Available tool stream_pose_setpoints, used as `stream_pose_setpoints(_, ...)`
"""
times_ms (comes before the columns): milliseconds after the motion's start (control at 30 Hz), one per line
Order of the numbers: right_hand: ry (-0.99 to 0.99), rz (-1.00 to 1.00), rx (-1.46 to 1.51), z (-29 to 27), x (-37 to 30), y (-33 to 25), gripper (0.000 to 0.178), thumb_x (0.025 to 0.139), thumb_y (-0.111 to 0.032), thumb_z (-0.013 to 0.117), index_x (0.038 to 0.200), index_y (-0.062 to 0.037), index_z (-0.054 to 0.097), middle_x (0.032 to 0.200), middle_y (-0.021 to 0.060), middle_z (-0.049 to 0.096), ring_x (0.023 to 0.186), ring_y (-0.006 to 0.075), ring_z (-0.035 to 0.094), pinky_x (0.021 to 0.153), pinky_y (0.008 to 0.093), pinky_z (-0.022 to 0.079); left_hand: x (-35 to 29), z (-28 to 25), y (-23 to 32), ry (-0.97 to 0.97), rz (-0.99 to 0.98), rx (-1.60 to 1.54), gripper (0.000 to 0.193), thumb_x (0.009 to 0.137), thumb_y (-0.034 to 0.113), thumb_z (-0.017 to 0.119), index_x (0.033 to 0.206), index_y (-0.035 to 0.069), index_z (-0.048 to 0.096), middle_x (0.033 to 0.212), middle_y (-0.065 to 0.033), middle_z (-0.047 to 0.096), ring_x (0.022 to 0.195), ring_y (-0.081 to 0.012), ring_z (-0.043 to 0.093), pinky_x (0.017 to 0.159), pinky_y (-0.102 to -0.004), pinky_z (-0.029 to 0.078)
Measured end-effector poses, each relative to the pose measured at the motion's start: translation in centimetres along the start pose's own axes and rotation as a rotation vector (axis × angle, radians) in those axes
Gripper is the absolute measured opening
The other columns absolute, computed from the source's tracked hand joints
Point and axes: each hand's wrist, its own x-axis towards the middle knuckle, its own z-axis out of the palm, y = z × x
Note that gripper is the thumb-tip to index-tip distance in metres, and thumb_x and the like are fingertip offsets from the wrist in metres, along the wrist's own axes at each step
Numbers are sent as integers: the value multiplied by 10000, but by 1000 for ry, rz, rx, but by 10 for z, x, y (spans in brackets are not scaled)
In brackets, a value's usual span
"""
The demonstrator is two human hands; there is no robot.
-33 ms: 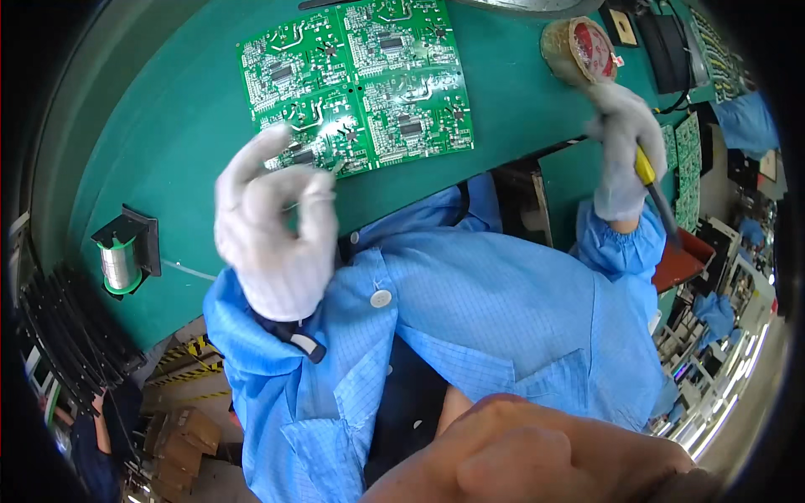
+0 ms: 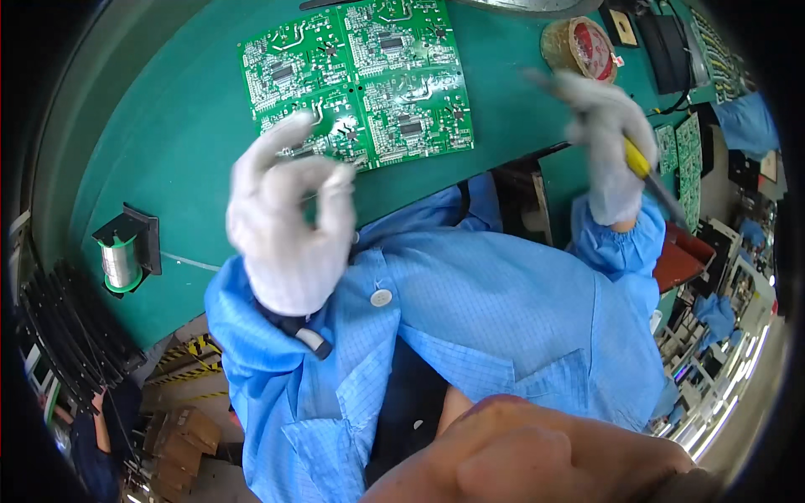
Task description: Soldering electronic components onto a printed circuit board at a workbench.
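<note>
Gloved left hand (image 2: 289, 222), ten o'clock, has edged rightward, fingers curled; whether they pinch anything I can't tell. Right hand (image 2: 616, 147), two o'clock, fingers wrapped around yellow-handled tool (image 2: 637, 158), has shifted closer to green circuit boards (image 2: 411, 109), twelve o'clock on worktop (image 2: 184, 126).

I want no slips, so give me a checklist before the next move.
1. Tool gripped: ok, in the right hand.
2. Tool tip touching nothing: cannot tell, blurred.
3. Boards flat on the table: ok.
4. Left hand off the boards: cannot tell, overlaps them in view.
5. Spool in its holder: ok.
6. Tape roll apart from the boards: ok.
</note>
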Motion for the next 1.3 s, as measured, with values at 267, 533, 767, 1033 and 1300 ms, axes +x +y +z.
stream_pose_setpoints(267,-415,-51,-133,60,46,-6,120,958,-150,674,1047,-87,723,1037,63,757,901,254,726,787,343,575,27,44,3,-52,24,82,71,841,60,733,876,48,672,1260,-127,678,1018,-316,681,875,-432,541)
stream_pose_setpoints(533,-442,-156,-183,59,48,0,140,933,-196,724,1008,-97,660,1001,57,761,878,265,727,779,360,576,28,47,1,-64,44,107,107,828,59,748,869,56,649,1251,-94,679,1061,-321,661,904,-438,528)
stream_pose_setpoints(767,-436,-164,-149,60,52,0,140,955,-133,660,1040,-57,741,972,75,755,802,207,683,732,328,548,31,47,1,-58,71,108,131,816,45,750,838,54,621,1229,-101,684,1008,-327,673,863,-439,537)
stream_pose_setpoints(1033,-434,71,-101,54,49,-8,187,965,-221,681,1068,-77,743,1018,67,766,908,249,724,817,332,563,31,45,0,-93,52,100,162,817,92,753,850,76,595,1205,-87,670,1042,-315,653,889,-431,526)
stream_pose_setpoints(1300,122,14,11,1,2,14,250,988,-103,601,1177,51,654,1176,158,711,827,129,626,742,266,528,30,37,-1,-106,36,3,160,814,82,757,841,74,599,1200,-90,674,1047,-314,656,895,-431,525)
